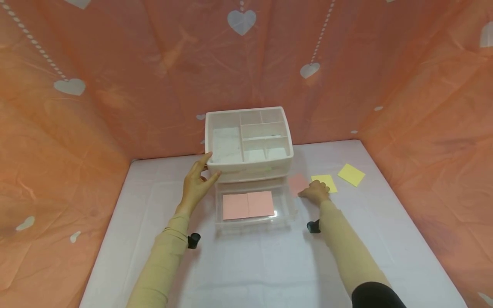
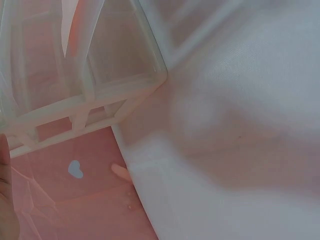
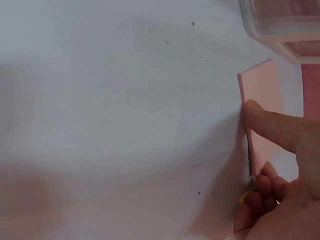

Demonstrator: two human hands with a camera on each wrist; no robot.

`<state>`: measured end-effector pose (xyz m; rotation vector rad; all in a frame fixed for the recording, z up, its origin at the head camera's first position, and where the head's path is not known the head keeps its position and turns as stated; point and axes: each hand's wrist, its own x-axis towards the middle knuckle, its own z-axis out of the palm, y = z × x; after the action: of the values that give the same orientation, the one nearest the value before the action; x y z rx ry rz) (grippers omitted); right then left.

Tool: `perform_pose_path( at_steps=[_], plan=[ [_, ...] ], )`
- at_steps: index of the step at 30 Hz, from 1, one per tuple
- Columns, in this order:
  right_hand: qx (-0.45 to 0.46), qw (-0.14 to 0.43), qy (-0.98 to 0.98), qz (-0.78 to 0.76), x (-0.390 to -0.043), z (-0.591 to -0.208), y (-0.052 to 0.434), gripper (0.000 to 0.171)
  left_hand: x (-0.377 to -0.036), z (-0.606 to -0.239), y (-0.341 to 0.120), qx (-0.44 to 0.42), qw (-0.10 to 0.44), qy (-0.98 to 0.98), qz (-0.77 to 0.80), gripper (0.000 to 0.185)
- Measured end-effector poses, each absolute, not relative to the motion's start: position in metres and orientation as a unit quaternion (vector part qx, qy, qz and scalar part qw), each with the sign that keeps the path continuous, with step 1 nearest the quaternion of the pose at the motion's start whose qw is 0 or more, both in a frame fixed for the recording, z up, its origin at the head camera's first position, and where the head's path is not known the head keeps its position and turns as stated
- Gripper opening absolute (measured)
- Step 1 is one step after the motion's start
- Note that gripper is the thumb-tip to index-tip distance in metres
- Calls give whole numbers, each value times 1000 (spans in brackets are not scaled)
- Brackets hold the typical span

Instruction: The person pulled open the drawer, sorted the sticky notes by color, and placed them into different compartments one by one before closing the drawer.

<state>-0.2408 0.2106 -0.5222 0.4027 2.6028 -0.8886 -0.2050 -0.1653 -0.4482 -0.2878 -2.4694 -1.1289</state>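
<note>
A white plastic organizer (image 1: 248,141) with open top compartments stands at the back of the table. Its clear bottom drawer (image 1: 285,209) is pulled out and holds two pink note pads (image 1: 248,204) side by side. My left hand (image 1: 199,176) rests with straight fingers on the organizer's front left corner (image 2: 125,75), thumb against the front. Right of the drawer, my right hand (image 1: 315,191) pinches a third pink note pad (image 1: 297,183) by its edge. In the right wrist view the thumb (image 3: 265,122) lies on that pad (image 3: 262,95) and the other fingers curl beneath it.
Two yellow note pads (image 1: 325,182) (image 1: 351,174) lie on the white tablecloth (image 1: 269,265) right of my right hand. Orange cloth with white hearts (image 1: 115,85) walls the table at the back and on both sides.
</note>
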Motion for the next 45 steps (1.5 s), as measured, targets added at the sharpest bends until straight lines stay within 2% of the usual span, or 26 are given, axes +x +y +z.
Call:
perform_pose_path(
  at_steps=[7, 16, 23, 45],
  plan=[
    [148, 153, 904, -370, -233, -524, 207, 66, -204, -449, -166, -100, 196, -886, -409, 61],
    [139, 71, 886, -437, -229, -533, 217, 45, -205, -448, -166, -103, 200, -886, -405, 61],
    [136, 18, 858, -495, -223, -527, 229, 39, -204, -449, -167, -99, 198, -886, -407, 61],
    [175, -49, 799, -573, -206, -485, 232, 39, -206, -449, -166, -104, 202, -885, -406, 62]
  ],
)
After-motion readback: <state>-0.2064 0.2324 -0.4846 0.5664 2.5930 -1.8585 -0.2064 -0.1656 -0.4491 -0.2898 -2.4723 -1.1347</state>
